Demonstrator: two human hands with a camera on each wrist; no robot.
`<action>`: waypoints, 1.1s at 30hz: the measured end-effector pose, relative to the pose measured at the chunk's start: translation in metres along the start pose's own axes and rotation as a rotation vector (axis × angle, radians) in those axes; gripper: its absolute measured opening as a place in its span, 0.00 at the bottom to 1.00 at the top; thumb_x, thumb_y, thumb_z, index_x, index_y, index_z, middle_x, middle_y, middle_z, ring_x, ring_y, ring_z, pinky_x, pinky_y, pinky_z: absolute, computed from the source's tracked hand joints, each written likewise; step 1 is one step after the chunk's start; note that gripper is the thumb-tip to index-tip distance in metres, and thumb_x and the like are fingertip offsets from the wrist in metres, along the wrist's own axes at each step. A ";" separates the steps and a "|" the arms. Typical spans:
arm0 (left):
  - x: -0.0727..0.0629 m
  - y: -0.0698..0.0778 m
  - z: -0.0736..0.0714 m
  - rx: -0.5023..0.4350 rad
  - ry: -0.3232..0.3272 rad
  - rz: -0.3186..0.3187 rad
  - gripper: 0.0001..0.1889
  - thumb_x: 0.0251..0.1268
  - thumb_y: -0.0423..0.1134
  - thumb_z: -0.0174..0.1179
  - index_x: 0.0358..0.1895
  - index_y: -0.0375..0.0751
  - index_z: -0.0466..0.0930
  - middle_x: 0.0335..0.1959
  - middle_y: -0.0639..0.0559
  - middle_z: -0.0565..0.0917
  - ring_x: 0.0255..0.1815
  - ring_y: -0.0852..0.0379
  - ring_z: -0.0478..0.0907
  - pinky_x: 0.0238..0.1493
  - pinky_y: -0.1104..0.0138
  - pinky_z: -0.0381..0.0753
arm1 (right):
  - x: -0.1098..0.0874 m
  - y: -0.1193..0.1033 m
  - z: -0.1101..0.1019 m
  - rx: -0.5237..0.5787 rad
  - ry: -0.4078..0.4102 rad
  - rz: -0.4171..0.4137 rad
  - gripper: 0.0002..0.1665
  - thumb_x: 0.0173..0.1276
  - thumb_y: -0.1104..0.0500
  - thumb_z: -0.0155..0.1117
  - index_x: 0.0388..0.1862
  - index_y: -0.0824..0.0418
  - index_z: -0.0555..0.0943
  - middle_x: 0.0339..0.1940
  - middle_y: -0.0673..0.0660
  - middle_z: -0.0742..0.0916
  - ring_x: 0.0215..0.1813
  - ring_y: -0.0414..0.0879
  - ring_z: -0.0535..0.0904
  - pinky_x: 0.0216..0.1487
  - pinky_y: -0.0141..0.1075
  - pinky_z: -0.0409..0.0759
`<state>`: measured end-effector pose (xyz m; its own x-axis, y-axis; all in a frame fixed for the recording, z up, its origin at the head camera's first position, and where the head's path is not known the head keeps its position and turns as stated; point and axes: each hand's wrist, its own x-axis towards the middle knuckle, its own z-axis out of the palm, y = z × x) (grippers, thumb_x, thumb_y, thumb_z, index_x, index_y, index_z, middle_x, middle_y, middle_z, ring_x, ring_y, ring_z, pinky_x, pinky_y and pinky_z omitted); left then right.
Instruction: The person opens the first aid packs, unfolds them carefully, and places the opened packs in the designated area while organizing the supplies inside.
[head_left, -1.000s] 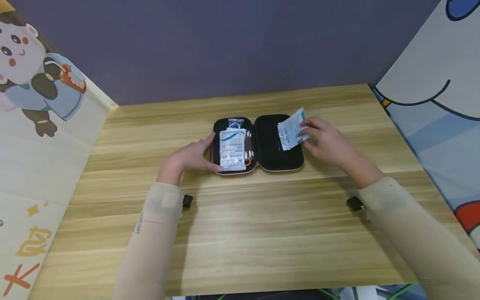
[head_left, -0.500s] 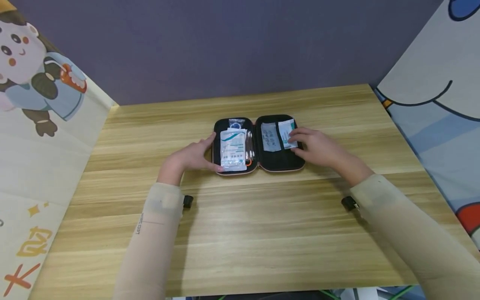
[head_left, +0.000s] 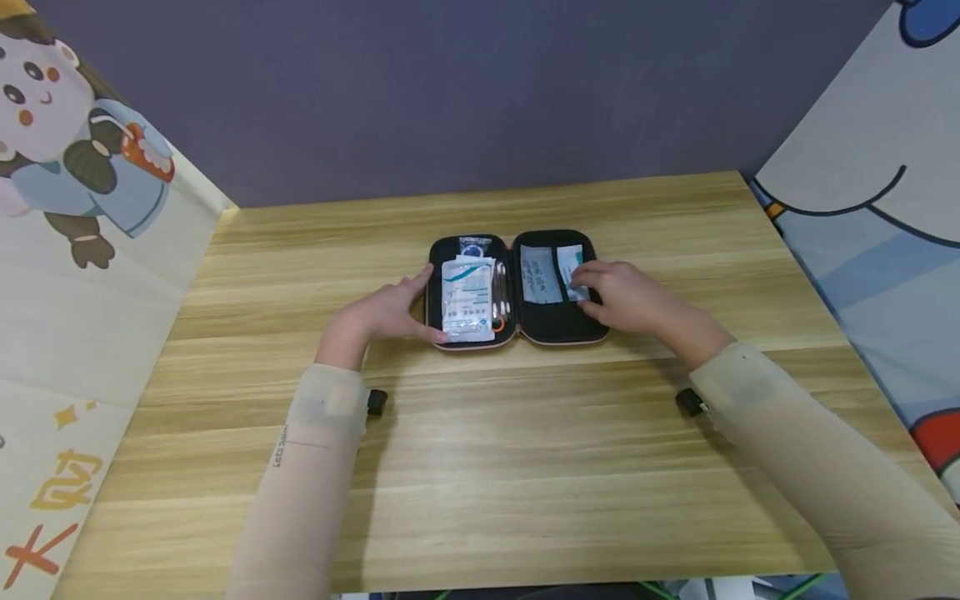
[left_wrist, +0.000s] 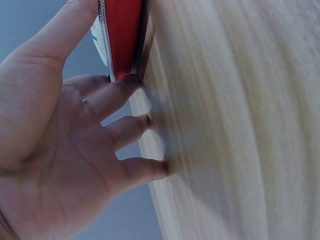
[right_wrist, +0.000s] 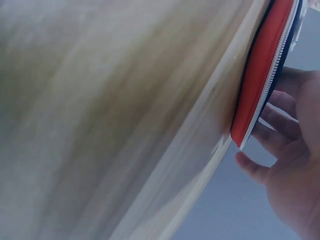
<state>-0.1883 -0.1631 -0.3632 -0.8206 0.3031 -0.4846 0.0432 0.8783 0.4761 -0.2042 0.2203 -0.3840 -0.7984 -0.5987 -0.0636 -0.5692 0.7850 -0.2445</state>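
A small zip case (head_left: 543,331) with a black inside and red outer sides lies open flat on the table. In its right half are white-and-teal sachets (head_left: 540,275), with a black band crossing them. My right hand (head_left: 626,293) has its fingertips on the sachets' right part, the thumb below. The left hand (head_left: 382,312) rests spread against the case's left edge, thumb at the lower corner. A white packet (head_left: 467,304) with a teal stripe fills most of the left half. Beside it lie white-tipped sticks (head_left: 502,287) and a small orange loop (head_left: 498,324).
A small clear packet with a blue ring mark (head_left: 473,247) sits at the top of the left half. The wooden table (head_left: 495,467) ends at a dark wall (head_left: 480,100) behind. Cartoon-printed panels (head_left: 82,142) flank both sides.
The right hand, earlier pinching the sachets above the right half, has come down and left. The sachets now lie flat inside, crossed by the black band. The left hand stays put.
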 end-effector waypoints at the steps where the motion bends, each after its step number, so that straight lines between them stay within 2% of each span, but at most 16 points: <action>1: 0.000 0.000 0.000 0.001 0.000 0.000 0.72 0.52 0.67 0.78 0.89 0.59 0.31 0.89 0.32 0.39 0.90 0.31 0.41 0.88 0.38 0.45 | 0.000 0.000 0.000 -0.007 -0.001 0.005 0.23 0.75 0.60 0.69 0.65 0.69 0.83 0.71 0.69 0.82 0.71 0.65 0.80 0.75 0.65 0.75; 6: 0.000 0.000 0.000 0.007 0.000 -0.002 0.72 0.53 0.67 0.78 0.89 0.59 0.30 0.89 0.32 0.39 0.90 0.31 0.40 0.89 0.38 0.45 | -0.001 -0.001 -0.001 -0.044 0.002 0.022 0.22 0.75 0.58 0.70 0.63 0.65 0.85 0.72 0.66 0.83 0.76 0.65 0.76 0.78 0.76 0.62; 9: 0.000 -0.001 0.000 0.009 -0.001 -0.001 0.72 0.53 0.67 0.78 0.89 0.59 0.30 0.89 0.32 0.39 0.90 0.31 0.40 0.89 0.39 0.45 | -0.001 -0.001 -0.001 -0.072 0.013 0.009 0.20 0.75 0.58 0.70 0.61 0.65 0.86 0.70 0.65 0.84 0.75 0.64 0.77 0.78 0.79 0.59; 14: 0.000 -0.001 0.000 0.007 -0.008 0.006 0.71 0.54 0.68 0.77 0.89 0.59 0.30 0.89 0.32 0.38 0.90 0.31 0.40 0.89 0.39 0.44 | -0.001 -0.001 -0.002 -0.099 0.001 -0.008 0.19 0.75 0.57 0.70 0.60 0.65 0.87 0.68 0.65 0.85 0.71 0.62 0.80 0.78 0.79 0.58; 19: 0.000 0.000 -0.002 0.003 -0.011 0.011 0.71 0.54 0.67 0.77 0.89 0.59 0.30 0.89 0.32 0.38 0.90 0.31 0.39 0.89 0.39 0.43 | 0.006 -0.004 -0.013 -0.119 -0.009 -0.015 0.20 0.74 0.56 0.72 0.60 0.64 0.87 0.68 0.64 0.84 0.72 0.62 0.79 0.78 0.81 0.55; 24: 0.003 -0.001 -0.004 0.010 -0.019 0.017 0.72 0.54 0.68 0.77 0.89 0.57 0.29 0.89 0.31 0.38 0.90 0.32 0.39 0.89 0.40 0.44 | 0.025 -0.026 -0.036 -0.103 -0.029 -0.002 0.24 0.75 0.53 0.71 0.66 0.62 0.85 0.70 0.62 0.83 0.73 0.61 0.79 0.80 0.78 0.56; 26: 0.004 -0.002 -0.004 0.010 -0.022 0.018 0.72 0.54 0.68 0.77 0.89 0.57 0.29 0.89 0.32 0.39 0.90 0.33 0.39 0.89 0.40 0.44 | 0.037 -0.040 -0.041 -0.081 -0.032 0.001 0.26 0.76 0.51 0.70 0.68 0.61 0.83 0.72 0.62 0.83 0.73 0.61 0.80 0.80 0.74 0.61; 30: 0.003 -0.002 -0.004 0.004 -0.027 0.018 0.72 0.54 0.68 0.77 0.89 0.56 0.29 0.89 0.32 0.39 0.90 0.33 0.39 0.89 0.41 0.44 | 0.061 -0.071 -0.043 -0.013 -0.081 0.055 0.38 0.76 0.40 0.68 0.77 0.58 0.76 0.80 0.63 0.77 0.77 0.61 0.76 0.82 0.66 0.67; 33: 0.003 -0.001 -0.003 0.005 -0.028 0.020 0.72 0.54 0.69 0.76 0.89 0.56 0.29 0.89 0.32 0.39 0.90 0.33 0.40 0.89 0.40 0.45 | 0.074 -0.092 -0.037 0.000 -0.156 0.098 0.56 0.72 0.28 0.65 0.85 0.59 0.64 0.87 0.63 0.67 0.85 0.60 0.66 0.85 0.66 0.60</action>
<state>-0.1925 -0.1643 -0.3633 -0.8031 0.3312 -0.4953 0.0629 0.8737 0.4823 -0.2184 0.1092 -0.3306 -0.8102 -0.5365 -0.2363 -0.4897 0.8410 -0.2301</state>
